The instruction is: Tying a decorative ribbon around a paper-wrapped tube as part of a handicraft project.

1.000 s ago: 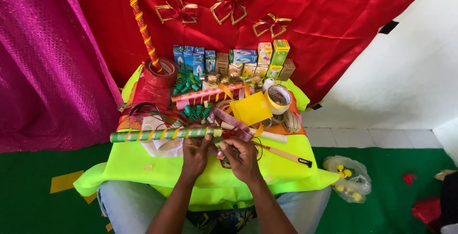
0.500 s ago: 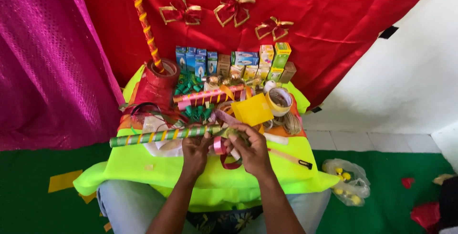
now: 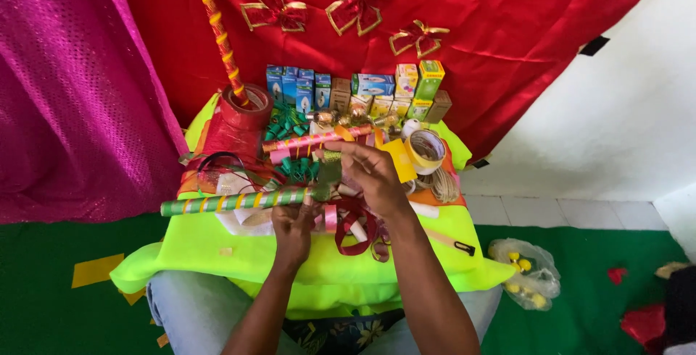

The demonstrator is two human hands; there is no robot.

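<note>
Crowded yellow-green cloth (image 3: 239, 253): left hand (image 3: 293, 224) pinches the green striped stick (image 3: 239, 200), right hand (image 3: 373, 174) just beside pinches its end, bare cloth nearer

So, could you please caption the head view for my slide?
Both hands, left hand and right hand, work ribbon by a green striped stick.

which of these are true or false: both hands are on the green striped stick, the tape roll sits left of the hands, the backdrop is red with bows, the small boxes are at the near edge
1. Both hands are on the green striped stick. True: the left hand and right hand meet at its right end.
2. The tape roll sits left of the hands. False: it lies to their right.
3. The red backdrop carries bows. True.
4. The small boxes stand at the near edge. False: they line the far edge, against the backdrop.
</note>
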